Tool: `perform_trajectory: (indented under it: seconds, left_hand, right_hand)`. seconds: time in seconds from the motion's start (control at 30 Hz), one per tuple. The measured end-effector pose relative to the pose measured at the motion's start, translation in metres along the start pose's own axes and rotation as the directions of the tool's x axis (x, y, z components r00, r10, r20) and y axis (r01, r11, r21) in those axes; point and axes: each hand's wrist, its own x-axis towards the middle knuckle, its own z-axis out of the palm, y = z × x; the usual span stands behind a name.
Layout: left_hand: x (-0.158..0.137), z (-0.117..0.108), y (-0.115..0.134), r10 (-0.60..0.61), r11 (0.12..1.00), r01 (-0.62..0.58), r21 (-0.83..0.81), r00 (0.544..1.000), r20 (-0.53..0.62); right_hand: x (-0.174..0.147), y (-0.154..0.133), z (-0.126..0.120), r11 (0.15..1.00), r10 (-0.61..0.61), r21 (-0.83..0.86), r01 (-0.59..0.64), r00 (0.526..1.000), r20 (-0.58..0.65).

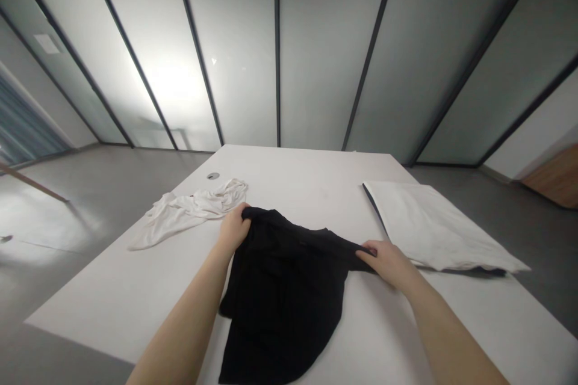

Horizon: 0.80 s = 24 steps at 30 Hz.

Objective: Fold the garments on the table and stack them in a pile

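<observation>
A black T-shirt (289,295) hangs between my two hands over the front of the white table, its neckline at the top and its lower part drooping toward me. My left hand (235,228) is closed on the upper left part near the shoulder. At the end of the right sleeve, my right hand (383,260) pinches the cloth between thumb and fingers. Where the lower part of the shirt meets the table is hard to make out.
On the left of the table (311,183) lies a crumpled white garment (194,207), with a round grommet (212,175) beyond it. A flat stack of folded cloth (442,222), white over dark, lies at the right edge. Frosted glass panels (316,60) stand behind.
</observation>
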Motion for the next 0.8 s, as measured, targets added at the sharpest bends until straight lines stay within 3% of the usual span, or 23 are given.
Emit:
perform_trajectory:
  seconds: [0.07,0.17,0.27,0.33,0.4,0.47,0.53,0.57,0.67,0.8]
  left_hand:
    - [0.0,-0.002,0.0,-0.004,1.0,0.004,0.007,1.0,0.013]
    - [0.001,-0.002,0.0,-0.011,0.997,0.013,-0.079,1.0,0.027]
    - [0.001,-0.001,0.0,-0.065,0.951,0.091,-0.295,0.993,0.096]
    - [-0.001,0.0,0.0,-0.111,0.865,0.183,-0.468,0.978,0.177]
    - [-0.002,0.002,0.001,-0.125,0.746,0.254,-0.616,0.961,0.245]
    - [-0.003,0.004,0.003,-0.125,0.63,0.276,-0.726,0.959,0.255]
    - [-0.003,0.006,0.005,-0.119,0.558,0.253,-0.79,0.967,0.226]
    - [-0.002,0.007,0.006,-0.113,0.545,0.231,-0.806,0.973,0.203]
    - [0.002,0.007,0.007,-0.126,0.586,0.148,-0.797,0.988,0.091]
    - [0.009,0.006,-0.002,-0.194,0.723,0.055,-0.689,0.973,-0.126]
  right_hand:
    - [-0.003,-0.003,-0.005,0.999,0.028,-0.039,-0.029,0.999,-0.025]
    - [-0.006,-0.006,-0.005,0.995,0.013,0.095,-0.013,1.0,0.003]
    - [-0.006,-0.005,-0.001,0.964,-0.056,0.261,0.055,0.998,-0.003]
    - [-0.003,-0.004,0.003,0.921,0.043,0.388,-0.002,0.994,-0.096]
    - [0.0,-0.005,0.006,0.783,0.246,0.614,-0.1,0.956,-0.159]
    - [0.002,-0.009,0.007,0.528,0.389,0.844,-0.094,0.91,-0.142]
    - [0.004,-0.015,0.008,0.295,0.403,0.955,0.018,0.904,-0.142]
    - [0.005,-0.018,0.009,0.22,0.386,0.972,0.083,0.907,-0.166]
    - [0.006,-0.029,0.007,0.136,0.362,0.956,0.258,0.886,-0.291]
    - [0.006,-0.037,0.006,0.203,0.469,0.875,0.439,0.741,-0.48]
